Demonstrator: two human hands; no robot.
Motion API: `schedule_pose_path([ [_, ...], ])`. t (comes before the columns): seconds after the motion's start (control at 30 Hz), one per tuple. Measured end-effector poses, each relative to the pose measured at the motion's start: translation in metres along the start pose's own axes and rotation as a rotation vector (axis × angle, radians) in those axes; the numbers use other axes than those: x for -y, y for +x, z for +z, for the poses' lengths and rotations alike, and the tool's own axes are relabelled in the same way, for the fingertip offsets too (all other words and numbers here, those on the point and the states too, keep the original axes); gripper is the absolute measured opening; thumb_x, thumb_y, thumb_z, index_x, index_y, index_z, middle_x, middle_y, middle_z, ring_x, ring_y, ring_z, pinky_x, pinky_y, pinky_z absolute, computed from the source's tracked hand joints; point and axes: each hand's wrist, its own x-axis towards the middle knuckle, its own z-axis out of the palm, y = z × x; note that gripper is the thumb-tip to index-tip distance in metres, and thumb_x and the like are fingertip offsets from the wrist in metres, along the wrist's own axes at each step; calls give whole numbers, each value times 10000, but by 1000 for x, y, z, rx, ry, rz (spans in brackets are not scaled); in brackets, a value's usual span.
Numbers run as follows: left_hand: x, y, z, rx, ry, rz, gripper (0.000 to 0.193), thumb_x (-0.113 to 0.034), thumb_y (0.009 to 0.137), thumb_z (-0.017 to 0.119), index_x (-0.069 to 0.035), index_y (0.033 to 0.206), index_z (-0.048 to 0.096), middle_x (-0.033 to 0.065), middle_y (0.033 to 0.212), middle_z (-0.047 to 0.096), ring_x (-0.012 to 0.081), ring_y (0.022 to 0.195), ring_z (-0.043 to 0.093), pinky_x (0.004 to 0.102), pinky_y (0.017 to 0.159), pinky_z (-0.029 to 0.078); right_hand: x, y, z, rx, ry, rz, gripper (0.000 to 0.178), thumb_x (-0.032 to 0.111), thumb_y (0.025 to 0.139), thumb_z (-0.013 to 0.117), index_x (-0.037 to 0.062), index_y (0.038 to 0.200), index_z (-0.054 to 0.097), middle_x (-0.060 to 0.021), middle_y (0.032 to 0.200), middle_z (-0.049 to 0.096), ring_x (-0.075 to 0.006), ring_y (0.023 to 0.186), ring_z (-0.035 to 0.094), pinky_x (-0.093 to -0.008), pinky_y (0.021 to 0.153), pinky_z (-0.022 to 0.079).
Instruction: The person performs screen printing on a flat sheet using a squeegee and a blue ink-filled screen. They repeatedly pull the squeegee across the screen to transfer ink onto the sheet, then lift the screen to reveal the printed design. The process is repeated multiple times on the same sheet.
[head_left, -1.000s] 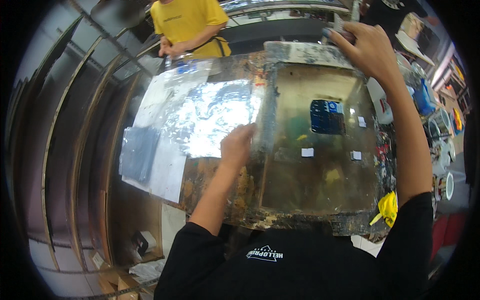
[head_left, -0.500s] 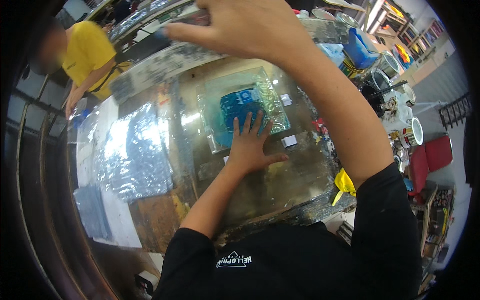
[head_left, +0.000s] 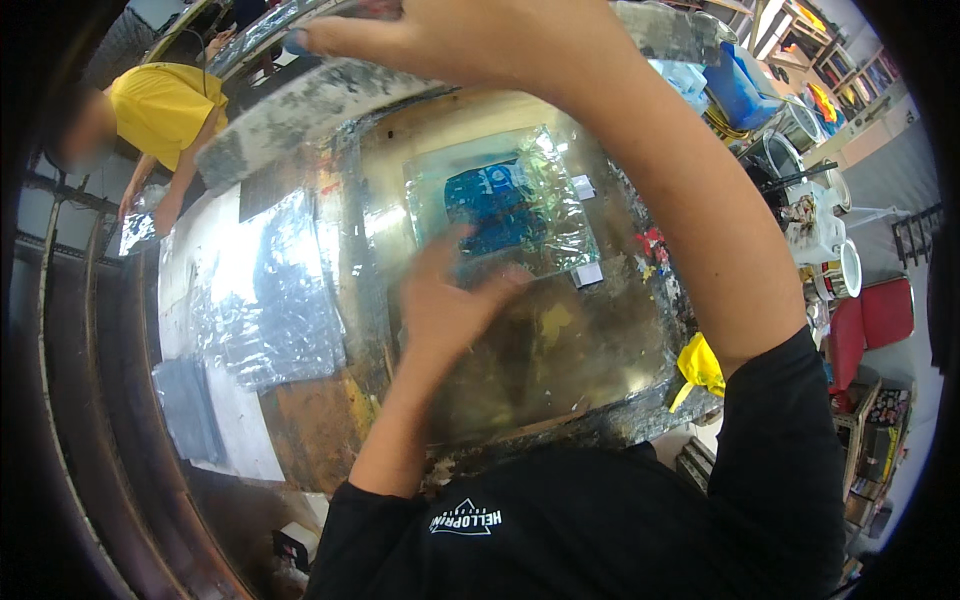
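A clear plastic bag (head_left: 570,220) with a blue printed panel (head_left: 490,200) lies on the brown, stained work board (head_left: 560,350) in front of me. My left hand (head_left: 445,305) is over the bag's near left corner, blurred by motion, with thumb and fingers apart and nothing seen in it. High in the view, my right hand (head_left: 450,40) reaches across to the far side. Its thumb points left above a long grey-stained frame edge (head_left: 300,120). The other fingers are cut off by the upper rim, so what they grip, if anything, is hidden.
Left of the board lies a stack of clear plastic bags (head_left: 265,290), with a smaller grey stack (head_left: 188,410) nearer me. Cans and tubs (head_left: 800,125) line the right side, near a yellow cloth (head_left: 700,367). A person in yellow (head_left: 165,110) stands at the far left.
My left hand has lifted off the printed bag and drawn back to the left. The right hand has shifted slightly left. The person in yellow now holds something shiny and clear.
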Motion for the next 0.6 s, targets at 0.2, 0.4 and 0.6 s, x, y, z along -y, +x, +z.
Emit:
schedule_pose_path([
  [0.2,16,-25,-107,-197,-699,-167,571,-154,787,940,37,1256,675,114,1068,758,194,987,725,343,915,574,13,-92,46,241,-23,38,453,437,945,687,5,1071,632,-172,865,696,-364,880,691,-499,794,529],
  [0.4,73,-81,-31,-205,-134,-295,835,-336,608,1038,-16,1278,657,97,1103,668,267,1036,662,407,889,540,43,-195,79,600,112,206,273,82,808,698,112,1080,690,-99,1041,689,-340,982,641,-495,861,481],
  [0.6,99,-93,-16,-221,262,-176,1024,-487,523,1021,-53,1366,633,107,1068,503,333,1052,511,470,934,437,68,-243,111,547,3,287,313,135,825,748,154,1125,662,-61,1004,683,-279,979,661,-510,929,424],
])
